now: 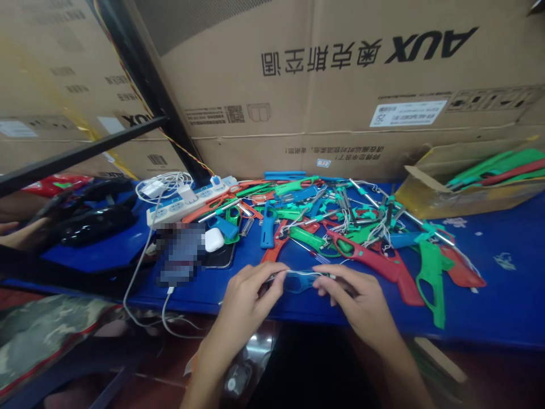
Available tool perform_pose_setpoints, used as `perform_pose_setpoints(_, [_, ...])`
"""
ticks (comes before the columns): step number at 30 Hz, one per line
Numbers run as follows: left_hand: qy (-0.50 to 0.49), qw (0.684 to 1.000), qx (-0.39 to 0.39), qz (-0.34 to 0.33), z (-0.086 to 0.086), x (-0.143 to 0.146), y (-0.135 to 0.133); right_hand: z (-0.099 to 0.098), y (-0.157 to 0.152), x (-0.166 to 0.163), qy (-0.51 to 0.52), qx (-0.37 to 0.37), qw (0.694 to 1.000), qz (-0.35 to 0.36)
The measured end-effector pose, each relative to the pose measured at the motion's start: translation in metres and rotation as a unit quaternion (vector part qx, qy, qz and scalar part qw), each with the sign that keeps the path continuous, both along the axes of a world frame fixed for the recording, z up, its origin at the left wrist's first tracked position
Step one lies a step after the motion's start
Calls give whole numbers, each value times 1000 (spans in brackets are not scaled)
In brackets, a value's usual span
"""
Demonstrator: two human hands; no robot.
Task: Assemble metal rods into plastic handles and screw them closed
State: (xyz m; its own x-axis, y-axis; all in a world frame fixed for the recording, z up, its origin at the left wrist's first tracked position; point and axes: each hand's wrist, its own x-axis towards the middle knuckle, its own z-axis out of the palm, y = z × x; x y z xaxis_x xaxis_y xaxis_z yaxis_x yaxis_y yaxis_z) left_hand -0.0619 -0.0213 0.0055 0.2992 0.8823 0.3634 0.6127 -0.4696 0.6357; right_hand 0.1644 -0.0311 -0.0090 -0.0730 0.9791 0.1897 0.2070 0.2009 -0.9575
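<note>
Blue tabletop (489, 295) carries, at the left, a white power strip (187, 201) with plugs in it and, nearer, a white earbud case (214, 240). At the near edge, the left hand (249, 295) pinches 1 end of a small blue plastic piece (298, 281) between thumb and fingertips. The right hand (355, 301) pinches the other end likewise, so the piece sits between the 2 hands, just above the table. Behind them lies a tangled pile of plastic handles (340, 227), red, green and blue, with thin wires. Far right, a cardboard box (426, 193) holds more green and red handles.
</note>
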Motion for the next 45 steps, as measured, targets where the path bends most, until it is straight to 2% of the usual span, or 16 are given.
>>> perform_pose_setpoints(8, [-49, 998, -6, -30, -9, 3, 7, 1, 3, 0, 20, -75, 997, 31])
perform_pose_setpoints(14, [-95, 995, -29, 9, -7, 5, 7, 0, 3, 0, 8, -85, 996, 32])
perform_pose_setpoints(21, [-23, 998, 52, 41, -11, 7, 5, 3, 2, 0, -13, -77, 996, 43])
perform_pose_setpoints(27, [-62, 996, -12, 57, -8, 10, 6, 4, 4, -1, -19, -74, 996, 50])
perform_pose_setpoints(30, [-54, 996, -54, 54, -5, 7, 6, 3, 3, 0, -27, -49, 997, 48])
perform_pose_setpoints(35, [-19, 996, -88, 14, -1, -1, 8, 0, 1, -2, -92, 37, 995, 21])
perform_pose_setpoints(41, [-11, 998, -30, -45, -3, -14, 15, -3, 6, -6, -238, 133, 962, 18])
perform_pose_setpoints(45, [-7, 996, -34, -85, -3, -22, 15, -2, 7, -6, -287, 151, 945, 36])
